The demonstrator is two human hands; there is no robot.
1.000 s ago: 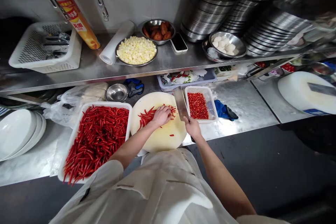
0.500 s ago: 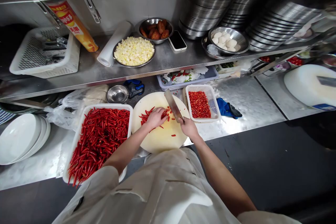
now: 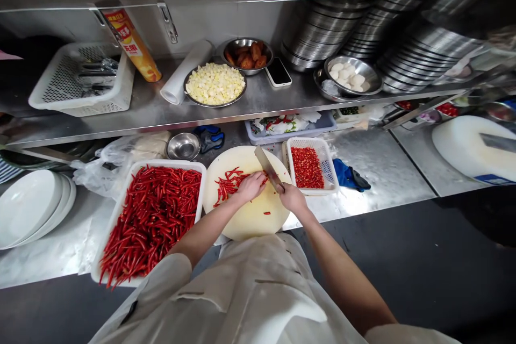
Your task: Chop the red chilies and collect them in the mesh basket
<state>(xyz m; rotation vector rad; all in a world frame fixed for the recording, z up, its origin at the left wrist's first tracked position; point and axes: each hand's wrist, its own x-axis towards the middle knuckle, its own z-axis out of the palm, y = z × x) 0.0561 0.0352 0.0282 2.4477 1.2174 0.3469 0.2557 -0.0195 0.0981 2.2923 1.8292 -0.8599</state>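
My right hand (image 3: 293,199) grips the handle of a cleaver (image 3: 267,166), its wide blade slanting up and away over the round cutting board (image 3: 242,223). Fingers curled, my left hand (image 3: 252,186) presses on red chillies close beside the blade; the chillies under the fingers are mostly hidden. Long red chillies (image 3: 226,188) lie loose on the board left of that hand. A few cut bits lie near the blade. On the left, a white basket (image 3: 203,172) is heaped with whole red chillies (image 3: 153,220). Chopped chillies (image 3: 307,167) fill much of a smaller white basket right of the board.
A steel shelf (image 3: 266,105) overhangs the counter, bearing a bowl of chopped pale pieces (image 3: 215,84), a phone (image 3: 278,72) and stacked steel bowls (image 3: 318,27). White plates (image 3: 32,207) stand far left. Blue gloves (image 3: 350,176) lie right of the small basket. Another board (image 3: 459,142) holds a cleaver.
My left hand has shifted right, closer to the blade, and now covers the chilli bits seen there before. The right hand still holds the cleaver. The whole view has tilted slightly.
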